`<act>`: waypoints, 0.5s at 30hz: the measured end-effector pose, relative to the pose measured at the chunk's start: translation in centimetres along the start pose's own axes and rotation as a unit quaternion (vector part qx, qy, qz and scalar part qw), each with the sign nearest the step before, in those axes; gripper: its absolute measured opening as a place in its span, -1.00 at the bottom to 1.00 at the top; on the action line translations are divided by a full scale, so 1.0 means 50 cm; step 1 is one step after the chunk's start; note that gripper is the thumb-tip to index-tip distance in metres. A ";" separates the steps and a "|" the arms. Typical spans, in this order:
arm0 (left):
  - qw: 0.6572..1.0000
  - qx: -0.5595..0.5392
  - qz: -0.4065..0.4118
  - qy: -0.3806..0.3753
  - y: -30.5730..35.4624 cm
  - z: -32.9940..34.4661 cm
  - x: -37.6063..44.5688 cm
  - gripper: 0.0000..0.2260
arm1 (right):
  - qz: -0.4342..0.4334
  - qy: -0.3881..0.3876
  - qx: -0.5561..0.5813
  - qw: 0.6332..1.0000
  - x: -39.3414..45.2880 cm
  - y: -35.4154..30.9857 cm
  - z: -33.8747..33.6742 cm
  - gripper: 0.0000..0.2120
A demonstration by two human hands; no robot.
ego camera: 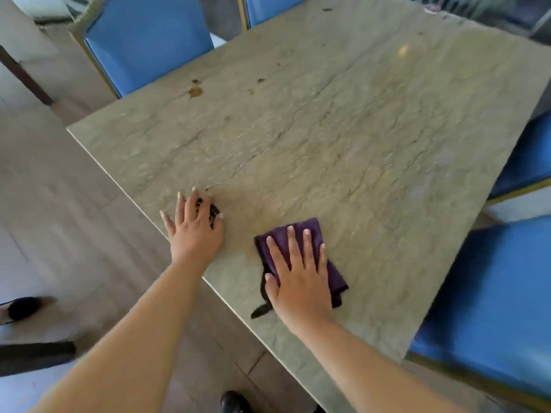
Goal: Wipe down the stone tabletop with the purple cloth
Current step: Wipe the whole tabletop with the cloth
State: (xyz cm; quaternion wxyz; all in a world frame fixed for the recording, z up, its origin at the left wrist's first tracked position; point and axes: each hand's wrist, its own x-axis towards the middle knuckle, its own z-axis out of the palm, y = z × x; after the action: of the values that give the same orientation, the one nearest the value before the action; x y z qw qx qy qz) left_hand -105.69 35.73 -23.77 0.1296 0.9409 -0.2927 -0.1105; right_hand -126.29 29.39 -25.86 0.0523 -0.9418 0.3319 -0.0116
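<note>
In the head view, the stone tabletop (pixel 343 138) fills most of the frame, running diagonally from the lower middle up to the upper right, its greenish-beige surface veined with thin dark cracks. The right hand (pixel 299 278) lies flat, palm down with fingers spread, in the lower middle of the frame, pressing on the purple cloth (pixel 301 231); it is not closed around the cloth, only laid on top. The cloth is folded into a rough rectangle and lies on the tabletop near its near edge, showing beyond the fingertips and along both sides of the hand. The left hand (pixel 193 231) rests to the left of it, also flat with fingers splayed, close to the tabletop's left edge; something small and dark (pixel 213 211) shows under its fingers, too blurred to tell what it is. Brown stains (pixel 195 91) mark the tabletop in the upper left part of the frame. Blue-cushioned chairs stand around: one (pixel 149 40) at the upper left, another (pixel 492 308) at the lower right. A dark shoe (pixel 21 308) shows on the pale floor (pixel 59 219) at the left edge, and another dark shoe tip (pixel 234 402) at the bottom middle
</note>
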 end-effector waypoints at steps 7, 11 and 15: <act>0.993 0.054 0.035 -0.098 -0.050 -0.021 0.048 -0.42 | 0.005 -0.022 -0.020 1.000 0.060 -0.018 -0.013 -0.45; 0.987 0.062 0.038 -0.144 -0.058 -0.028 0.063 -0.41 | 0.066 -0.016 -0.007 0.998 0.212 -0.044 -0.014 -0.47; 0.978 0.059 0.052 -0.195 -0.061 -0.035 0.080 -0.41 | 0.143 -0.057 -0.001 0.988 0.369 -0.092 -0.010 -0.48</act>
State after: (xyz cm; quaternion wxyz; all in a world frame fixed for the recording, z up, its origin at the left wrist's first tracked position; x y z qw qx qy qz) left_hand -100.38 36.17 -23.59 0.0199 0.8906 -0.3669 -0.2680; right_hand -109.04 21.36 -25.13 0.0716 -0.8836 0.4599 0.0501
